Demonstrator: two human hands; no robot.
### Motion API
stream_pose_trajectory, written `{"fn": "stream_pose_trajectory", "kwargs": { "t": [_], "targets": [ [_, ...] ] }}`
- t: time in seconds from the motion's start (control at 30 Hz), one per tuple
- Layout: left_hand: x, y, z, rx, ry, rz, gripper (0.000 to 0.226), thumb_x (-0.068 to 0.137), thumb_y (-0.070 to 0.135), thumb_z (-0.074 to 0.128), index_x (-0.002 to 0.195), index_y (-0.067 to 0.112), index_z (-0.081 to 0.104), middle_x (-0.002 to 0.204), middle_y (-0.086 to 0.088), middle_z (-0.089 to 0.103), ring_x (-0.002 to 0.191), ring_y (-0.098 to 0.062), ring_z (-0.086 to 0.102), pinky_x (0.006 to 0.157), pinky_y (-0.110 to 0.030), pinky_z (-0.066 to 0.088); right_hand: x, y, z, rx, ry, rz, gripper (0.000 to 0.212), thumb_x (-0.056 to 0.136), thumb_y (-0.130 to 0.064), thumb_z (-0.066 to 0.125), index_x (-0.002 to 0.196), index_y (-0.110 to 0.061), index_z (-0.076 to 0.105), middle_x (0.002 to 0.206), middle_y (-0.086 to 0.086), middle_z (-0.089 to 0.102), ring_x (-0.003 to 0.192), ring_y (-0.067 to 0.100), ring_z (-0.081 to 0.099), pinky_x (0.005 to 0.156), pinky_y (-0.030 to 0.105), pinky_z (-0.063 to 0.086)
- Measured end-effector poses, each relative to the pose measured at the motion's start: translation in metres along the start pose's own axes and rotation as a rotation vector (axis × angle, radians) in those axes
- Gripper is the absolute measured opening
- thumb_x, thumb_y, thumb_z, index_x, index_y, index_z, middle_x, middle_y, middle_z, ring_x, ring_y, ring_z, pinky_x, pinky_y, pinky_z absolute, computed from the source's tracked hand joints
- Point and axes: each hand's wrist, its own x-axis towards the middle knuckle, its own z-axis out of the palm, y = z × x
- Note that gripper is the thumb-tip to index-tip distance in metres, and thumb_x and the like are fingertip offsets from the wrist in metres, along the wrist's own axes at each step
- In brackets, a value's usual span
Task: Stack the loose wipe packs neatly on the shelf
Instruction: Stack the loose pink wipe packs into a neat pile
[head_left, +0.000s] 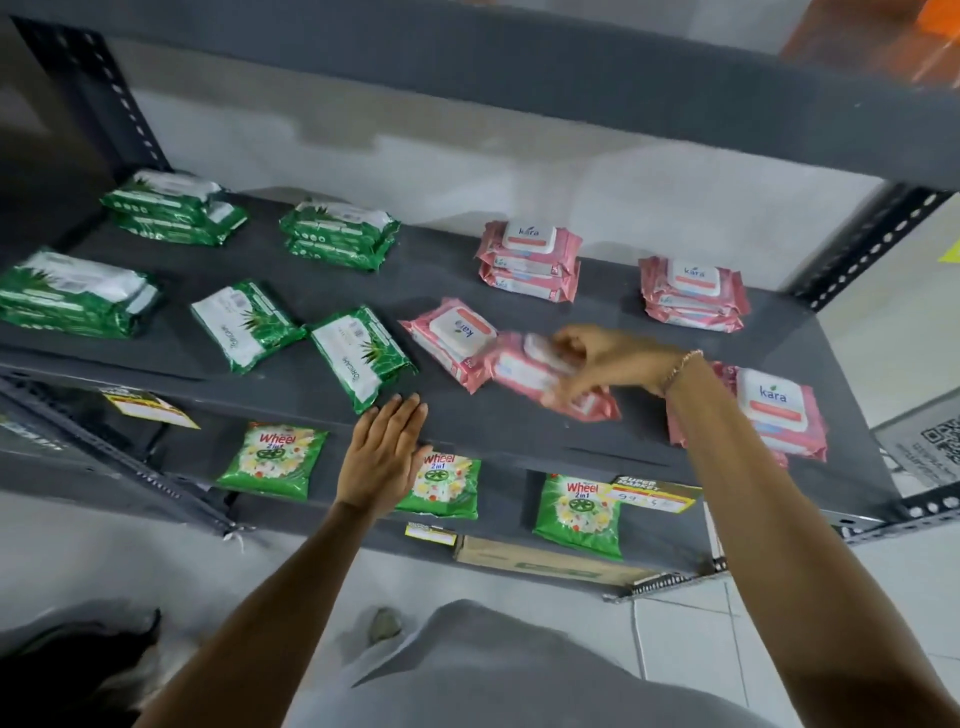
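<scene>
My right hand (605, 361) grips a pink wipe pack (535, 376), blurred by motion, just above the dark grey shelf (519, 431). A second loose pink pack (452, 338) lies tilted right beside it on the left. My left hand (384, 454) rests flat and open on the shelf's front edge, holding nothing. Two loose green packs (247, 325) (361, 356) lie askew left of centre. Neat pink stacks stand at the back (530, 260), back right (693, 293) and front right (779, 415). Green stacks stand at the back left (174, 208), back middle (340, 234) and far left (72, 293).
An upper shelf board (519, 73) overhangs the work area. On the lower shelf lie green detergent sachets (272, 460) (579, 514) and a cardboard box (545, 561). Perforated metal uprights (867, 249) frame the sides. Price tags (654, 493) hang on the front edge.
</scene>
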Motion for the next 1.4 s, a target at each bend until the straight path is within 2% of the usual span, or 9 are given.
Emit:
{"fn": "stream_pose_trajectory", "kwargs": {
  "t": [0.17,0.33,0.6,0.73,0.9,1.0,1.2,1.3,1.4],
  "targets": [
    [0.000,-0.003,0.004,0.000,0.028,0.025,0.048,0.101,0.039,0.022,0.130,0.008,0.044,0.126,-0.015,0.063,0.123,-0.026,0.042,0.102,-0.042,0.030,0.039,-0.022,0.017,0.179,0.326,-0.048,0.036,0.069,-0.025,0.081,0.092,-0.022,0.053,0.087,-0.012,0.058,0.075,0.004,0.056,0.056,0.008,0.042],
    [0.000,-0.007,0.009,0.016,0.076,0.065,0.047,0.100,0.039,0.024,0.130,0.009,0.044,0.127,-0.013,0.064,0.124,-0.025,0.042,0.102,-0.040,0.030,0.080,-0.033,0.034,0.130,0.542,0.065,0.058,0.059,-0.049,0.080,0.102,-0.018,0.057,0.092,-0.006,0.062,0.087,0.014,0.060,0.064,0.022,0.047],
    [-0.003,0.002,0.003,-0.187,0.125,0.014,0.043,0.090,0.031,0.049,0.126,0.008,0.054,0.128,-0.012,0.061,0.121,-0.026,0.048,0.100,-0.042,0.036,0.102,-0.061,0.060,-0.282,0.575,0.150,0.085,0.068,-0.060,0.066,0.130,-0.010,0.038,0.128,0.010,0.053,0.118,0.031,0.051,0.096,0.044,0.045],
    [0.015,0.048,-0.034,-0.483,0.018,-0.145,0.049,0.096,0.033,0.038,0.134,0.002,0.045,0.135,-0.016,0.050,0.124,-0.028,0.048,0.105,-0.040,0.038,0.096,-0.063,0.050,-0.121,0.459,0.117,0.078,0.070,-0.074,0.052,0.118,-0.012,0.052,0.116,0.007,0.064,0.104,0.027,0.062,0.089,0.044,0.051],
    [0.086,0.091,-0.076,-1.156,-0.259,-0.691,0.074,0.097,0.047,0.033,0.150,0.001,0.008,0.154,-0.019,0.014,0.142,-0.032,0.018,0.116,-0.041,0.020,0.081,-0.057,0.032,0.404,0.373,0.128,0.021,0.094,-0.040,0.047,0.090,-0.023,0.059,0.099,0.005,0.069,0.078,0.015,0.065,0.076,0.029,0.053],
    [0.123,0.086,-0.080,-1.058,-0.311,-0.901,0.077,0.094,0.053,0.037,0.146,0.001,0.016,0.149,-0.022,0.026,0.135,-0.038,0.032,0.110,-0.045,0.030,0.071,-0.040,0.031,0.433,0.301,0.176,0.023,0.087,-0.041,0.060,0.089,-0.019,0.062,0.095,0.006,0.070,0.084,0.020,0.069,0.081,0.035,0.058],
    [0.151,0.040,-0.089,-0.838,-0.528,-0.455,0.058,0.091,0.050,0.046,0.130,0.009,0.038,0.113,-0.006,0.059,0.090,-0.020,0.059,0.071,-0.027,0.042,0.047,-0.024,0.057,0.903,0.139,0.242,0.027,0.086,-0.033,0.064,0.100,-0.010,0.058,0.088,0.009,0.066,0.073,0.021,0.066,0.073,0.034,0.059],
    [0.161,0.032,-0.096,-0.803,-0.651,-0.322,0.052,0.090,0.052,0.050,0.127,0.016,0.050,0.121,-0.006,0.063,0.095,-0.018,0.058,0.077,-0.027,0.042,0.040,-0.007,0.063,0.711,0.279,0.332,0.054,0.082,-0.053,0.061,0.118,-0.014,0.050,0.105,0.004,0.056,0.096,0.023,0.062,0.087,0.039,0.055],
    [0.151,0.039,-0.088,-0.803,-0.449,-0.361,0.070,0.087,0.053,0.055,0.141,0.012,0.038,0.141,-0.011,0.049,0.121,-0.023,0.051,0.097,-0.034,0.041,0.037,0.014,0.044,0.395,0.447,0.421,0.104,0.067,-0.073,0.059,0.137,-0.004,0.024,0.145,0.011,0.028,0.132,0.026,0.037,0.105,0.043,0.042]
  ]
}}
